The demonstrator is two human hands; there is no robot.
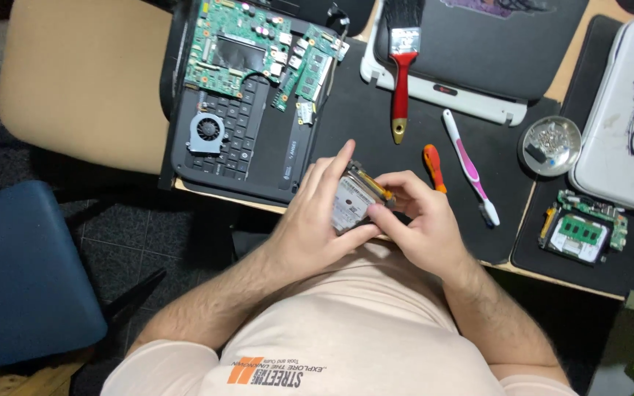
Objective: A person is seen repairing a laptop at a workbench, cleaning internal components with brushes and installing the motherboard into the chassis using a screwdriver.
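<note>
You have the small hard drive (pixel 352 205) up off the desk, held between both hands just above the near edge of the black mat (pixel 354 110), close to your chest. Your left hand (pixel 317 216) cradles it from the left, fingers stretched along its far side and thumb tucked under the near end, so that hand is closed around the drive's body. Your right hand (pixel 420 227) comes in from the right with fingers curled tight; the fingertips pinch at the drive's upper right edge, where a yellow-orange strip shows. The drive is tilted, its labelled silver face turned up toward you, and its long axis runs from lower left to upper right, the far end pointing toward the orange-handled screwdriver (pixel 434 167) lying just beyond your right knuckles. Beside that lie a pink and white toothbrush (pixel 469 165) and, farther back, a red-handled paintbrush (pixel 402 70). To your left sits an opened laptop base (pixel 240 143) with a green circuit board (pixel 232 48) and a small fan (pixel 206 132) resting on its keyboard. A round metal dish (pixel 549 145) of screws stands well to the right.
</note>
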